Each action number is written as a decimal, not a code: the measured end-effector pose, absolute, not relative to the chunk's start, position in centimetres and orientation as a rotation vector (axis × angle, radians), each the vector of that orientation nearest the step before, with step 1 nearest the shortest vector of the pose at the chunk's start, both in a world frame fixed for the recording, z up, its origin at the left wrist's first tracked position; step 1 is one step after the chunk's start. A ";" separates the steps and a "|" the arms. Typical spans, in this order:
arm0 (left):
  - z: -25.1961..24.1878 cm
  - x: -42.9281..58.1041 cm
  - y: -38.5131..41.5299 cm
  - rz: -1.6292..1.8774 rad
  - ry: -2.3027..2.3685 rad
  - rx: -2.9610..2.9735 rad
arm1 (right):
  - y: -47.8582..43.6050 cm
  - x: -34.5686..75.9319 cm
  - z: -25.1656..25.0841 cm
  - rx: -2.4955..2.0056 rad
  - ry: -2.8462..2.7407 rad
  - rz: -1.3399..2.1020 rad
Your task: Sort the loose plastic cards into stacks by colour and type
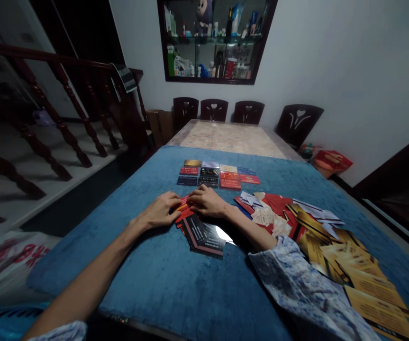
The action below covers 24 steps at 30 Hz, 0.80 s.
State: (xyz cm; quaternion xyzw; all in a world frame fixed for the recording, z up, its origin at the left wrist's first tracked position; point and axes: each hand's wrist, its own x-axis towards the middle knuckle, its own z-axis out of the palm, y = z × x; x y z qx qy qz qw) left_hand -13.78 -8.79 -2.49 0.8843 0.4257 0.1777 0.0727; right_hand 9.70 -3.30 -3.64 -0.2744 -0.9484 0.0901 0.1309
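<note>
**Both hands on a fanned card stack, blue tabletop**

The left hand (159, 212) and right hand (207, 201) rest palm-down, side by side, on a small fanned stack of cards (199, 232) near the middle of the tabletop (147, 284). Each grip is released: fingers lie flat and spread on the red top cards, nothing clenched. Black cards of the stack fan out below the hands. Beyond the hands, well apart, sorted cards (218, 174) lie in neat rows. To the right, a loose pile of red, white and gold cards (332, 241) spreads toward the tabletop edge, partly under the right sleeve (307, 284).
</note>
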 end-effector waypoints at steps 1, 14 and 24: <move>-2.6 -13.8 -8.8 0.549 1.284 2.651 | -3.3 9.7 -3.7 -0.804 -2.750 0.258; -3.2 -14.6 -7.8 0.856 1.153 2.753 | -2.7 9.6 -4.2 -0.874 -2.612 0.179; -4.0 -14.7 -6.5 1.027 1.245 2.686 | -2.6 9.0 -3.9 -1.103 -2.326 0.181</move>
